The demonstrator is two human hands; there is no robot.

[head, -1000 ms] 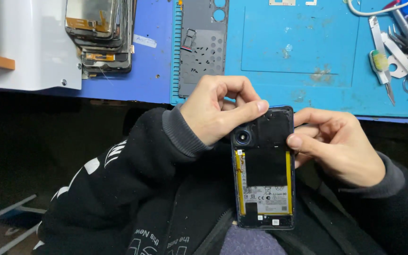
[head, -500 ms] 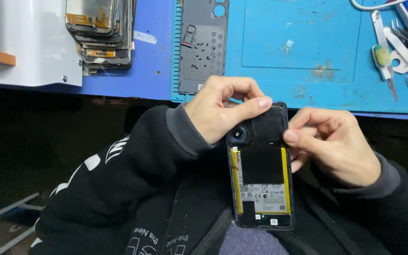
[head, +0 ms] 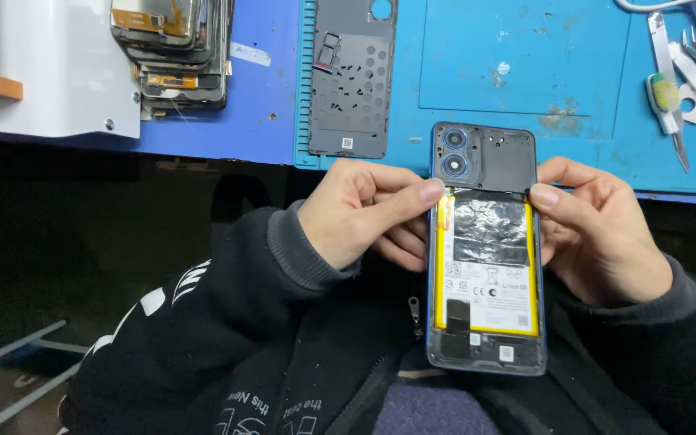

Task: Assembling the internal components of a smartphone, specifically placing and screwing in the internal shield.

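Phone [head: 486,266] with its back off sits upright between both hands, low in the middle of the view, over the person's dark jacket [head: 267,354]. Its battery [head: 489,274] shows, with yellow edges. At 9 o'clock from it, the left hand [head: 364,211] is curled, pinching the phone's left edge with its thumb. At 3 o'clock, the right hand [head: 598,229] is curled too, gripping the right edge. Farther off, at 12 o'clock, lies a blue mat [head: 525,64]. At 11 o'clock lies a dark back cover [head: 350,76]. Tools [head: 690,76] lie at 1 o'clock.

Crinkled glossy foil on battery [head: 490,266]
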